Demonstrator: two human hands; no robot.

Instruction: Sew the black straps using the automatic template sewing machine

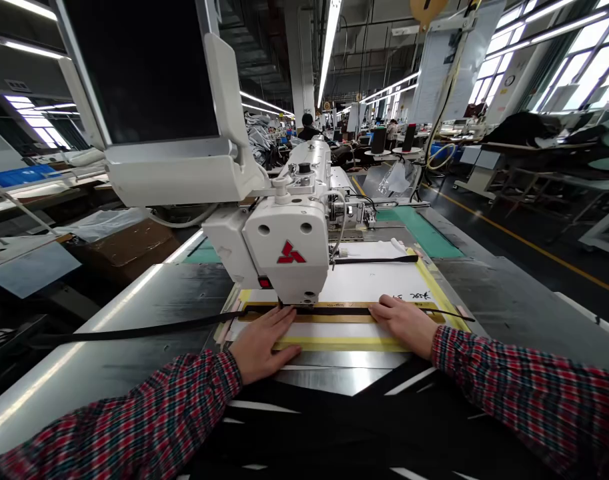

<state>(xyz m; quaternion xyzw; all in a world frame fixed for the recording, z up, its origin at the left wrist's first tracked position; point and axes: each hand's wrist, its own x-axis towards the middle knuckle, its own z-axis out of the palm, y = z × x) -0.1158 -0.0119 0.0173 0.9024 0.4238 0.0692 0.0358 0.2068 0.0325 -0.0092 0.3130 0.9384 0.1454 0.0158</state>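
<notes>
A white sewing machine [284, 247] with a red logo stands over a white template [374, 280] edged in yellow tape. A long black strap [149, 328] runs from the left across the template, under the machine's needle, and on to the right. My left hand [261, 343] lies flat with fingers stretched out on the template, fingertips at the strap just left of the needle. My right hand [403, 322] also lies flat on the template, its fingers pressing by the strap to the right of the needle. Both sleeves are red plaid.
A grey monitor [149, 100] hangs over the machine at the upper left. The shiny metal table [134, 313] spreads around the template, with a green mat [424, 233] behind. Black fabric [354, 433] lies at the near edge. Other workstations and people fill the hall behind.
</notes>
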